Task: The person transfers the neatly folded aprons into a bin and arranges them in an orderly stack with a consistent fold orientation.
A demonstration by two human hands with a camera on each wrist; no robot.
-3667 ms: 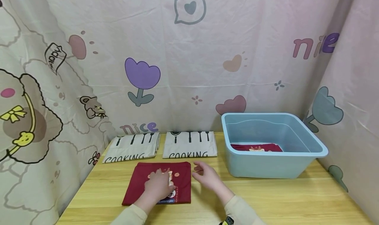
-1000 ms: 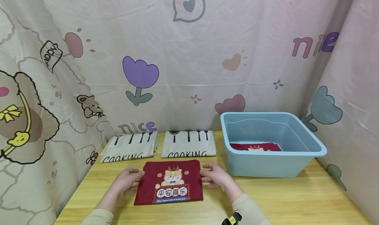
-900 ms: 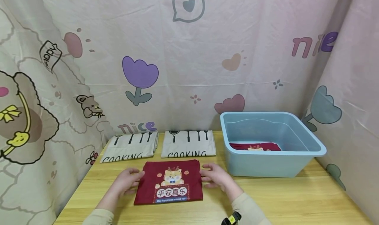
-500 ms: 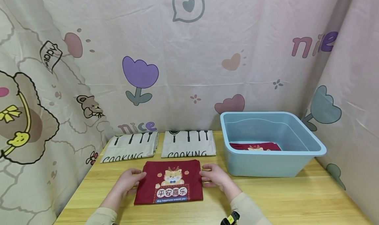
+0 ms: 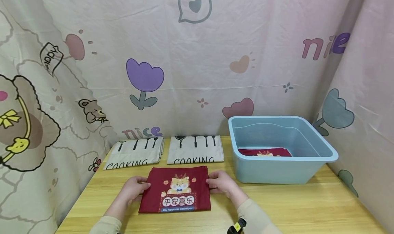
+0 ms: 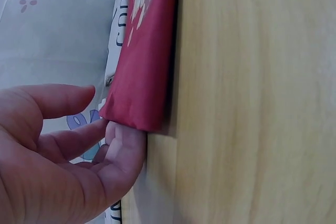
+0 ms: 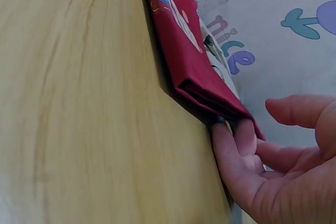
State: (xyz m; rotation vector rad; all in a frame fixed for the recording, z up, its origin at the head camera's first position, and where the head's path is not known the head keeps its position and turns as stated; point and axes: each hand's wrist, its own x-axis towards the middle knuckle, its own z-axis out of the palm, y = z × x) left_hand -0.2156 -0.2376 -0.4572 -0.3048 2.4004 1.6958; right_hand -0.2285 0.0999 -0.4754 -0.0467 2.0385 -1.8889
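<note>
A folded dark red cloth [image 5: 178, 189] with a cartoon animal print and lettering lies on the wooden table. At its left edge is my left hand [image 5: 133, 189]; in the left wrist view, several fingertips [image 6: 123, 137] are tucked under the cloth while the thumb stays raised off it. My right hand [image 5: 224, 185] is at the opposite edge. The right wrist view shows its fingers [image 7: 233, 150] slipped beneath the folded layers, thumb apart above. The tips under the cloth are hidden.
Two folded white cloths, the left one [image 5: 135, 153] and the right one [image 5: 195, 150], printed COOKING, lie behind. A light blue bin [image 5: 283, 172] stands to the right, with another red cloth [image 5: 264, 152] inside. A patterned curtain [image 5: 197, 56] surrounds the table [image 5: 301, 210].
Earlier, my left hand lay on top of the red cloth; it has since moved to the left edge. The cloth shifted rightward. Lately both hands' fingers have slid further under its edges.
</note>
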